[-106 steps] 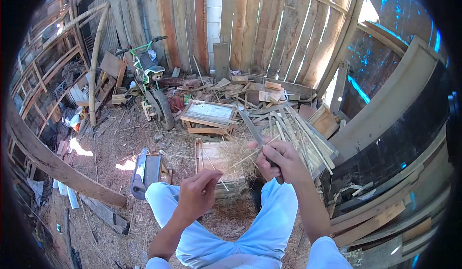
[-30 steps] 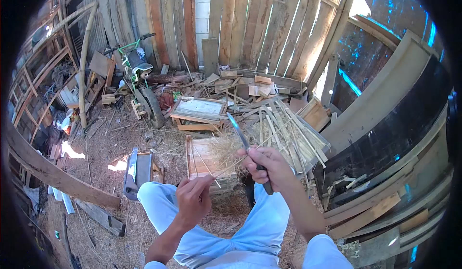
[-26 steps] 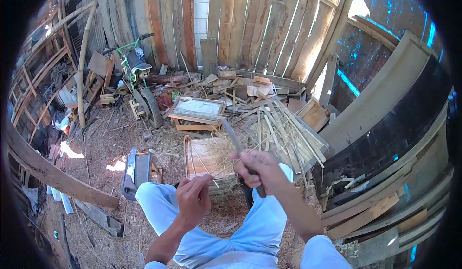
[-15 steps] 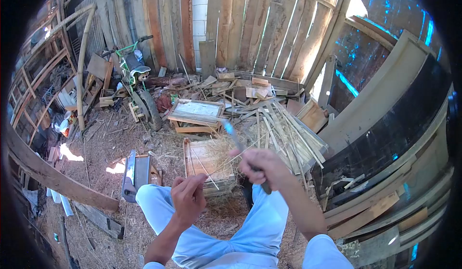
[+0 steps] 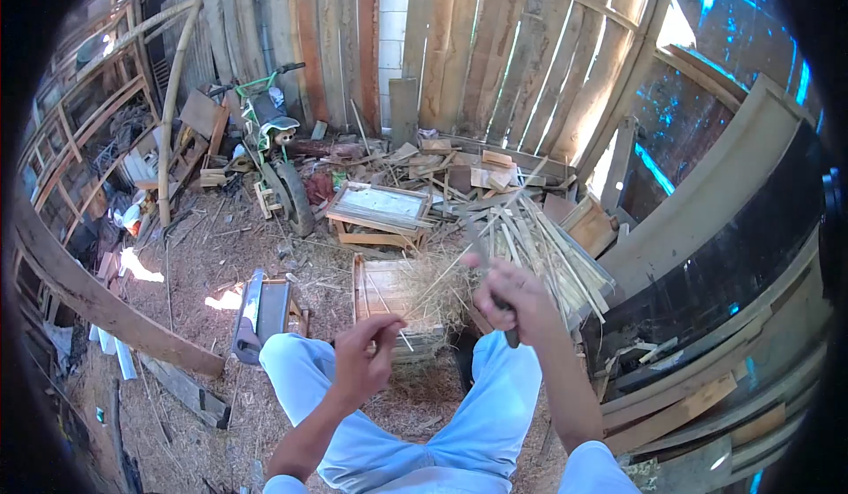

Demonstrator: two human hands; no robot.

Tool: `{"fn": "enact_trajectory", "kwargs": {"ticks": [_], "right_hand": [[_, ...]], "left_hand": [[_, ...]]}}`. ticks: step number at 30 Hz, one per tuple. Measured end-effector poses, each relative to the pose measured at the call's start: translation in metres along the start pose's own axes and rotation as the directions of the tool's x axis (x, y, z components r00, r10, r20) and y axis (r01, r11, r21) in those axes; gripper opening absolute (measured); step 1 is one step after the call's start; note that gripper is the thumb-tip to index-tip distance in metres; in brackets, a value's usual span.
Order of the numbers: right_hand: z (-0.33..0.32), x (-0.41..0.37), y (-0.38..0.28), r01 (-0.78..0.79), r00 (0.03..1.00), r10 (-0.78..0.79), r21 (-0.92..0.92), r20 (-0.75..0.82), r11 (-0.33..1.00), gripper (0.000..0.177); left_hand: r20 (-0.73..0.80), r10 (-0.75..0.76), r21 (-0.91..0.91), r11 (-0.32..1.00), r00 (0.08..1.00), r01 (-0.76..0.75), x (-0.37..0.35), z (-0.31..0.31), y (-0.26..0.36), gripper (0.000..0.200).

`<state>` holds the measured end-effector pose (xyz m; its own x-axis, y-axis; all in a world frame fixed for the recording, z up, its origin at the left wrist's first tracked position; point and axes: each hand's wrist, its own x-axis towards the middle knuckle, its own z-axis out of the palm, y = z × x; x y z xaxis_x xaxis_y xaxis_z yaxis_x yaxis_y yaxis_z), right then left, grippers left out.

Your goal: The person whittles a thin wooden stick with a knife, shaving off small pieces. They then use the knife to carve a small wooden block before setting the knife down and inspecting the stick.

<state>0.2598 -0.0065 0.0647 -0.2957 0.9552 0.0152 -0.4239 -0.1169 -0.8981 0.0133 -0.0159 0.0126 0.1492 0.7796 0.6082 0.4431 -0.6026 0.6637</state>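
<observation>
My right hand (image 5: 519, 300) is closed round the dark handle of a knife (image 5: 478, 238), its blurred blade pointing up and away from me. My left hand (image 5: 364, 360) is raised over my left knee, thumb and fingers pinched on a thin wooden strip (image 5: 424, 304) that slants toward the knife. Part of that strip is too faint to follow. Below and beyond my hands stands a low wooden box (image 5: 393, 282) with pale thin sticks lying on it. Fine curled shavings (image 5: 437, 293) are heaped at its right side.
Split strips (image 5: 552, 256) lie piled at the right. Past the box is a wooden frame (image 5: 380, 207), with a green small bike (image 5: 278, 154) behind it. A dark tool case (image 5: 272, 304) sits by my left knee. Planks (image 5: 707, 406) are stacked at far right.
The knife and my right hand have shifted slightly right and down, the blade now more upright. My left hand keeps its pinch. The whole view has swung a little to the left.
</observation>
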Motion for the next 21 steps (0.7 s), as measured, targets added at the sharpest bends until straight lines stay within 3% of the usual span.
{"fn": "enact_trajectory", "kwargs": {"ticks": [2,3,5,6,8,9,13,15,19,21], "right_hand": [[0.019,0.002,0.007,-0.034,0.991,0.055,-0.166,0.124,0.986,0.041],[0.027,0.001,0.011,-0.039,0.990,0.061,-0.167,0.129,0.985,0.041],[0.036,0.000,0.016,-0.030,0.961,0.128,-0.368,0.247,0.929,0.037],[0.034,0.000,0.015,-0.032,0.959,0.133,-0.372,0.248,0.928,0.037],[0.024,-0.001,0.013,-0.046,0.963,0.155,-0.433,0.219,0.900,0.035],[0.027,-0.004,0.000,-0.044,0.981,0.100,-0.314,0.165,0.948,0.035],[0.028,-0.005,-0.004,0.028,0.983,0.016,-0.237,0.181,0.971,0.035],[0.044,-0.009,-0.003,-0.110,0.918,0.222,-0.327,0.329,0.938,0.034],[0.033,-0.003,-0.003,-0.187,0.908,0.290,-0.326,0.304,0.927,0.034],[0.034,-0.005,-0.005,-0.175,0.920,0.276,-0.341,0.277,0.924,0.033]], "left_hand": [[0.196,-0.195,-0.373,0.891,0.961,0.257,0.008,0.004,0.014,0.010],[0.315,-0.267,-0.430,0.816,0.911,0.387,0.008,0.004,0.014,0.011],[0.363,-0.281,-0.496,0.749,0.888,0.440,0.012,0.003,0.022,0.012],[0.416,-0.284,-0.554,0.675,0.864,0.488,0.013,0.002,0.024,0.012],[0.449,-0.288,-0.565,0.641,0.846,0.519,0.012,0.002,0.020,0.013],[0.485,-0.289,-0.572,0.609,0.825,0.550,0.010,0.001,0.019,0.013],[0.500,-0.235,-0.592,0.609,0.833,0.527,0.006,0.002,0.018,0.014],[0.524,-0.213,-0.616,0.574,0.824,0.540,0.002,0.008,0.017,0.018],[0.493,-0.191,-0.632,0.591,0.848,0.501,0.006,0.006,0.021,0.019],[0.519,-0.154,-0.577,0.662,0.841,0.478,0.008,0.002,0.022,0.021]]}}
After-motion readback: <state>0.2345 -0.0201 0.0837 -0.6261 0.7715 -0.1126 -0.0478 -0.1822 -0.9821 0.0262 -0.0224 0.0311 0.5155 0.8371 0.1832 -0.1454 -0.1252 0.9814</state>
